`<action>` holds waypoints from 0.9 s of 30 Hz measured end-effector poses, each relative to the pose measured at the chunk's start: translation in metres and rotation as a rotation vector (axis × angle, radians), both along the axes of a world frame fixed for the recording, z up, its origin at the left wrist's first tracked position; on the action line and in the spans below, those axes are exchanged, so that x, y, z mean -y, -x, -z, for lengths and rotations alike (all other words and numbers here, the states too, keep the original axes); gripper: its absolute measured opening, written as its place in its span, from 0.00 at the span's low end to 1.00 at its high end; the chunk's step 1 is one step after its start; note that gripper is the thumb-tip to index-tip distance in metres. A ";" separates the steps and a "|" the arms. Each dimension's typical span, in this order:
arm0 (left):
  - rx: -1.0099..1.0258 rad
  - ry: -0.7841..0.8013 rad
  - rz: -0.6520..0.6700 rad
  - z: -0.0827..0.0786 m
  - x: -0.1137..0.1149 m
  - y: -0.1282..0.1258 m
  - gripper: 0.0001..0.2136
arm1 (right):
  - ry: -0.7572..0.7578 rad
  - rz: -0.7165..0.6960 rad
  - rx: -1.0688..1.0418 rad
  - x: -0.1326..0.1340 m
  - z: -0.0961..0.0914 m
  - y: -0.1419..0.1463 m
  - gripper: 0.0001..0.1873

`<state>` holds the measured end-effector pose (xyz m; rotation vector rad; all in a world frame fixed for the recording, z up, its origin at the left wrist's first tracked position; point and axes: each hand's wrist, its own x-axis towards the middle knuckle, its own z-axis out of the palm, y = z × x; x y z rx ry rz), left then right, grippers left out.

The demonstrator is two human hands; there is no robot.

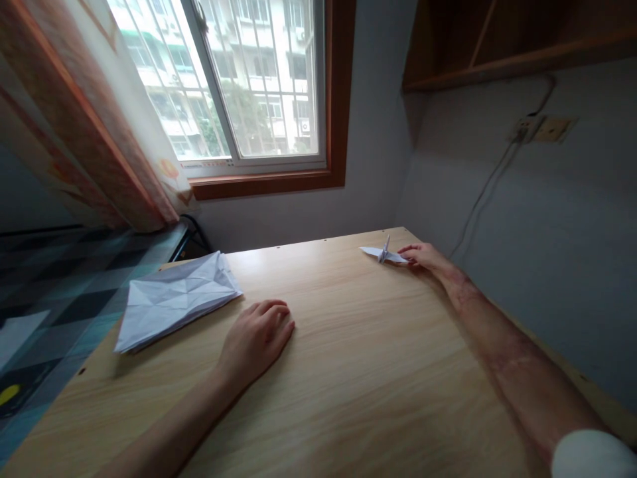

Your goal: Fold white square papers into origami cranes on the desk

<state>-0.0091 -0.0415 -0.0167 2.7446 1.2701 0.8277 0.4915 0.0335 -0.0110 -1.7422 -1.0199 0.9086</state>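
Note:
At the far right of the table, a white folded paper crane (383, 254) stands with its wings spread. My right hand (422, 255) reaches out to it, fingertips closed on the crane's right wing. My left hand (261, 330) rests on the tabletop left of the middle, its fingers curled in loosely with nothing visible in them. Beyond and left of that hand lies a stack of white paper (179, 299), its top sheet marked with crossing creases.
The wooden table (338, 372) ends at the wall below a barred window (269, 86). A checked bed cover (44, 279) lies to the left, beside a curtain (99, 119). On the right wall, a cable (480, 196) hangs from a socket under a wooden shelf (522, 53).

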 end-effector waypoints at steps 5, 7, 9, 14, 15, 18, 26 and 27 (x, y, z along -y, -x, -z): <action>0.001 0.001 0.011 0.000 0.000 0.000 0.09 | 0.057 -0.103 -0.058 0.008 -0.004 -0.009 0.13; -0.002 0.002 0.011 0.000 0.000 0.000 0.09 | 0.057 -0.152 -0.077 0.012 -0.006 -0.008 0.14; -0.005 0.007 0.011 0.001 0.000 0.000 0.09 | 0.063 -0.220 -0.093 0.015 -0.008 -0.007 0.13; 0.004 0.002 0.023 0.000 0.000 0.000 0.08 | 0.081 -0.373 -0.118 0.019 -0.014 -0.005 0.15; 0.007 -0.001 0.024 0.000 0.000 0.000 0.07 | 0.089 -0.402 -0.122 0.019 -0.014 -0.006 0.16; 0.002 -0.001 0.020 0.000 0.001 0.000 0.08 | 0.109 -0.436 -0.128 0.017 -0.013 -0.007 0.19; -0.015 0.006 0.017 0.000 0.002 0.000 0.07 | 0.050 -0.161 -0.091 0.009 -0.003 -0.017 0.14; -0.016 0.005 0.016 0.000 0.002 0.000 0.08 | 0.047 -0.146 -0.086 0.009 -0.002 -0.018 0.13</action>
